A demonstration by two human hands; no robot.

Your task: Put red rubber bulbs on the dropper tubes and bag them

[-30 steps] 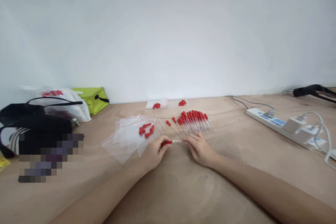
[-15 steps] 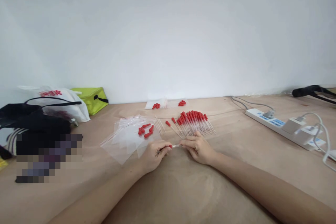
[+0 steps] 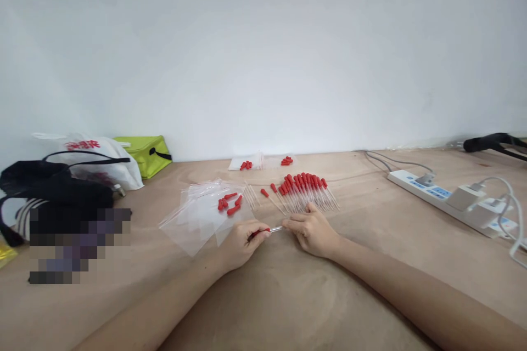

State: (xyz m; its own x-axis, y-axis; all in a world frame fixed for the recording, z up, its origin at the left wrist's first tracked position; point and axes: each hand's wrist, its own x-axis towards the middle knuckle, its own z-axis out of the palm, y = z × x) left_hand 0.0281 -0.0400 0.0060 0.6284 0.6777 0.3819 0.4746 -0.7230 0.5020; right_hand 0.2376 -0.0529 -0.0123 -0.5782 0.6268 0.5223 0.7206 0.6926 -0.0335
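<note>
Between thumb and fingers, my left hand (image 3: 242,241) grips a red rubber dropper bulb (image 3: 261,232). My right hand (image 3: 310,232) is closed on the clear glass dropper tube (image 3: 275,228), whose one end meets the bulb. Just beyond the right hand lies a row of droppers (image 3: 304,189) with red bulbs and thin clear stems. Left of that row are a few bare glass tubes (image 3: 250,196) and a loose red bulb (image 3: 264,192). Several more red bulbs (image 3: 234,210) rest on clear zip bags (image 3: 193,222) near my left hand.
Two small bags with red bulbs, a left one (image 3: 246,165) and a right one (image 3: 287,160), lie by the wall. A white power strip (image 3: 420,186) with plugs and cables is at right. A black bag (image 3: 53,186), white plastic bag (image 3: 119,162) and lime-green bag (image 3: 144,153) stand at left.
More of the red bulb shows in my left hand, and the visible part of the glass tube is slightly shorter. Both hands stay in nearly the same place; the view shifts slightly.
</note>
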